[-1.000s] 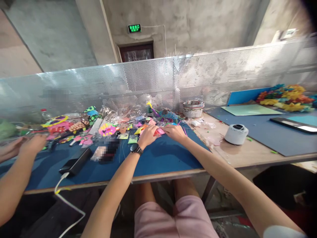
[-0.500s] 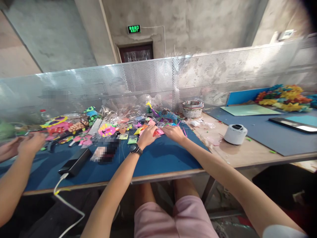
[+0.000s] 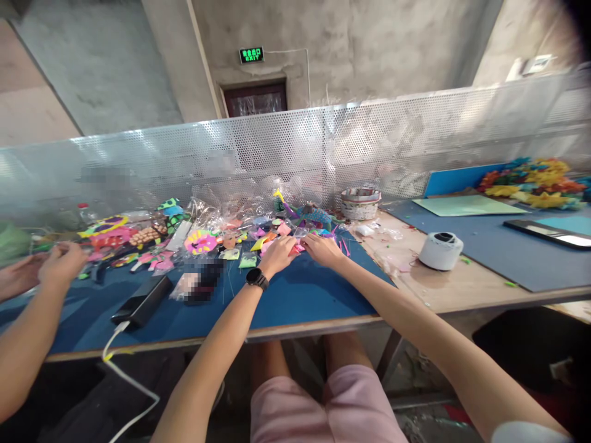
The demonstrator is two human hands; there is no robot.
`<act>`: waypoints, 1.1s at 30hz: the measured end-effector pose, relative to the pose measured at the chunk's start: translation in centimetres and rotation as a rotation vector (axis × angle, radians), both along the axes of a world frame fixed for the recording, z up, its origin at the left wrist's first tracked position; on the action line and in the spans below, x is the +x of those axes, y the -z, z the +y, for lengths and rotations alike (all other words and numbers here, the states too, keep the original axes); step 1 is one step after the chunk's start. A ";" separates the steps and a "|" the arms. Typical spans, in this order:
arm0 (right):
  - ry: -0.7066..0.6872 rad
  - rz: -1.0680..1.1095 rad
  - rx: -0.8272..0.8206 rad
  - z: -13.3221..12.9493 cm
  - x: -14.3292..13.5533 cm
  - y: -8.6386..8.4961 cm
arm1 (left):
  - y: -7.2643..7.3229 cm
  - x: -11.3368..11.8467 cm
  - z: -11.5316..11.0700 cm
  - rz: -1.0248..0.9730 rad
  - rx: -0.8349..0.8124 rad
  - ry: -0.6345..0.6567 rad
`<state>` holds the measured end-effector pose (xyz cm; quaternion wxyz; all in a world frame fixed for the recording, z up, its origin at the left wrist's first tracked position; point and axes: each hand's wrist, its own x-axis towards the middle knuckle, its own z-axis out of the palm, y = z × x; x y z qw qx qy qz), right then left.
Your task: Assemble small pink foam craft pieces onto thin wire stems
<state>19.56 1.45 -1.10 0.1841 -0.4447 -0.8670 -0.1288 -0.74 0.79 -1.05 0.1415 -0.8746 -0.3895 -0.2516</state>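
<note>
My left hand (image 3: 279, 255), with a dark watch on its wrist, is closed on a small pink piece (image 3: 298, 248) just above the blue mat. My right hand (image 3: 321, 249) pinches the other side of it, its fingertips close to the left ones. Most of the piece is hidden by the fingers, so its exact kind does not show. Around the hands lie a yellow packet (image 3: 259, 244), a green packet (image 3: 248, 260) and other bright soft pieces. Behind them sits a blue, speckled animal-like craft figure (image 3: 314, 215).
At the left, a co-worker's hands (image 3: 62, 264) are over the mat. A black power bank (image 3: 141, 300) with a white cable lies near the front edge. A wicker basket (image 3: 360, 206), a white roll (image 3: 441, 251) and a tablet-like device (image 3: 545, 234) stand or lie to the right.
Both of my hands stay at the pink piece with slight finger movement, and less of it shows now. The co-worker's hand at the left has lifted a little.
</note>
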 end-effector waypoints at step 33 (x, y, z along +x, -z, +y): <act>-0.073 0.255 -0.001 0.9 0.3 0.8 | -0.1 -1.1 -0.2 -0.246 -0.166 -0.030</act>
